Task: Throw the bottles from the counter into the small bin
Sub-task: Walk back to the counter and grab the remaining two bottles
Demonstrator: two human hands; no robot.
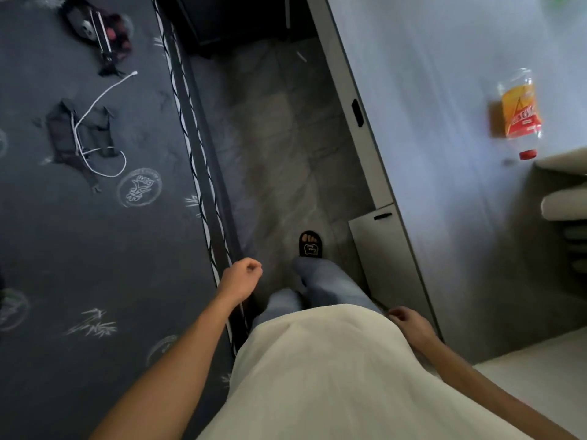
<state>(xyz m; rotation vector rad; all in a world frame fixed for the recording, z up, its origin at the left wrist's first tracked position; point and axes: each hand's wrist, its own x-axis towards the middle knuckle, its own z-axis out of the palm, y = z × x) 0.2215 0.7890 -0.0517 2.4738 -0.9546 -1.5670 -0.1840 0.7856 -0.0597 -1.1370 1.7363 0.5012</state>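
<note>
A clear plastic bottle (521, 112) with a yellow and red label and a red cap lies on the pale grey counter (438, 128) at the right. My left hand (243, 279) hangs low over the floor beside the bed's edge, fingers curled into a loose fist, holding nothing. My right hand (408, 322) hangs by my hip close to the counter's front, fingers curled, nothing in it. Both hands are far from the bottle. No bin is in view.
A dark bed (95, 233) with a white cable (101, 100) and dark bags lies on the left. A narrow tiled floor aisle (279, 138) runs between bed and cabinet (374, 173). My foot in a black slipper (310, 244) stands there. Pale objects (562, 208) stack at right.
</note>
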